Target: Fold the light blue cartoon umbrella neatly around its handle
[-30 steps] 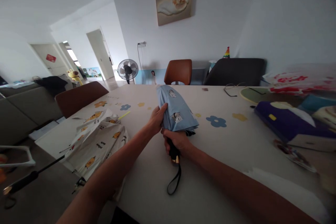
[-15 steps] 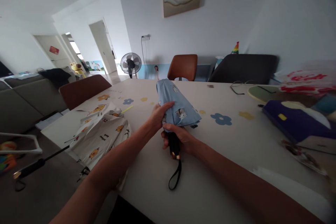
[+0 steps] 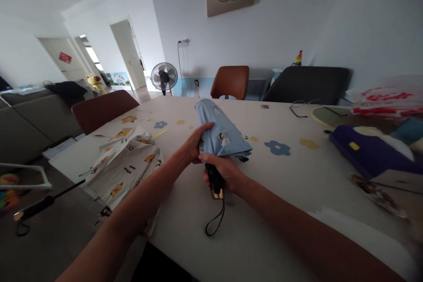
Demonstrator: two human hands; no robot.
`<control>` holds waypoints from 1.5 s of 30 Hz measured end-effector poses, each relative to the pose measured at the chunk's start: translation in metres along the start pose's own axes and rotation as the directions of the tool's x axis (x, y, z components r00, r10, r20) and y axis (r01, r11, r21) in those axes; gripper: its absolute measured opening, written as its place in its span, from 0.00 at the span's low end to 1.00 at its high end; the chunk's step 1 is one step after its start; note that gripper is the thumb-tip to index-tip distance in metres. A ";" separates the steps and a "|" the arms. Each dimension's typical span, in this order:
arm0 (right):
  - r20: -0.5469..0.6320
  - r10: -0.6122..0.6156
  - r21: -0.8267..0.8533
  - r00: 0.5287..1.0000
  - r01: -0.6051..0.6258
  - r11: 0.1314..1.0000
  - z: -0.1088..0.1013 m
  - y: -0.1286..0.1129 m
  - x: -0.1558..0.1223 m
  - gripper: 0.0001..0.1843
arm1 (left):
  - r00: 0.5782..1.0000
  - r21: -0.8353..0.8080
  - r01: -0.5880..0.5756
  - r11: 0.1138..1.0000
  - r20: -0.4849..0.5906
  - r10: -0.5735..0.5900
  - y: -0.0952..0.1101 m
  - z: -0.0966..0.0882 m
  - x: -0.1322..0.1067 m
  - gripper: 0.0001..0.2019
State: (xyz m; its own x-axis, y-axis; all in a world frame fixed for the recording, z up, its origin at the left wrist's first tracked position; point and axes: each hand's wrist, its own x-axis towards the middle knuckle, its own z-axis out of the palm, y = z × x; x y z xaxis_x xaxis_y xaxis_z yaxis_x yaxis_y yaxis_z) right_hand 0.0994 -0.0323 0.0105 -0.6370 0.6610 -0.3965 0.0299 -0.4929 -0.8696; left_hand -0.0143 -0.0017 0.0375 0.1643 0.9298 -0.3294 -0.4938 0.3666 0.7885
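A folded light-blue umbrella with small cartoon prints lies over the white table, its tip pointing away from me. My left hand wraps the canopy fabric near its lower edge, fingers closed round it. My right hand grips the black handle, which ends in a gold cap with a black wrist strap hanging onto the table.
A second umbrella, white with yellow prints, sprawls half open at the table's left edge, its black handle sticking out. A purple box, glasses and clutter fill the right side. Brown chairs stand around the table.
My left hand has slid down the blue canopy toward the handle and closed round the fabric. The view has shifted slightly; the umbrella stays in both hands.
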 end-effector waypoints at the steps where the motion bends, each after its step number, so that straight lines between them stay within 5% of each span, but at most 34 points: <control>1: 0.014 -0.021 -0.021 1.000 0.022 1.000 -0.001 -0.001 -0.001 0.12 | 0.999 0.011 -0.046 0.999 -0.010 0.047 0.002 -0.001 0.001 0.20; 4: 0.058 -0.049 -0.066 0.997 0.053 0.996 -0.003 -0.001 -0.003 0.12 | 0.973 0.027 -0.211 0.977 -0.085 0.212 0.011 -0.010 0.005 0.20; 9: 0.183 0.091 -0.058 0.979 -0.082 0.995 0.004 0.008 -0.006 0.14 | 0.905 0.008 -0.360 0.933 -0.242 0.351 0.030 -0.035 0.012 0.15; 23: 0.199 0.157 -0.054 0.967 -0.149 0.987 0.011 0.020 -0.005 0.13 | 0.855 0.206 -0.415 0.886 -0.246 0.457 0.032 -0.068 0.025 0.18; 25: 0.103 0.128 -0.068 0.986 -0.121 0.990 0.014 0.022 -0.003 0.13 | 0.777 0.345 -0.415 0.842 -0.347 0.526 0.032 -0.078 0.032 0.17; 28: -0.018 0.140 -0.039 0.990 -0.140 0.989 0.015 0.020 -0.001 0.13 | 0.553 0.604 -0.385 0.698 -0.455 0.698 0.030 -0.080 0.038 0.14; 31: -0.036 0.193 0.086 0.981 -0.189 0.978 0.011 0.016 0.002 0.12 | 0.427 0.826 -0.386 0.411 -0.236 0.873 0.021 -0.057 0.032 0.12; 33: -0.001 0.216 0.143 0.976 -0.213 0.966 0.008 0.015 0.003 0.12 | 0.444 0.894 -0.409 0.181 0.021 0.896 0.010 -0.033 0.022 0.10; 36: 0.046 0.198 0.202 0.979 -0.203 0.958 0.006 0.016 0.003 0.12 | 0.555 0.895 -0.444 -0.047 0.316 0.770 -0.007 -0.003 0.007 0.10; 41: 0.052 0.136 0.241 0.989 -0.144 0.960 0.006 0.015 0.002 0.08 | 0.695 0.869 -0.466 -0.167 0.476 0.539 -0.016 0.019 0.010 0.13; 45: 0.092 0.168 0.187 0.982 -0.182 0.965 0.004 0.014 0.001 0.10 | 0.753 0.735 -0.564 -0.377 0.645 0.130 -0.009 0.037 0.036 0.16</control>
State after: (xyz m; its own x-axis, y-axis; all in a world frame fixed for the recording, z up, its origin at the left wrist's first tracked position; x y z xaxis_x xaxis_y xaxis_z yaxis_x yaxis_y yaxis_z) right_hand 0.0957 -0.0409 -0.0015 -0.6911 0.5142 -0.5079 0.0009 -0.7021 -0.7121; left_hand 0.0273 0.0299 0.0375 0.6100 0.7695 0.1891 0.7210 -0.6380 0.2705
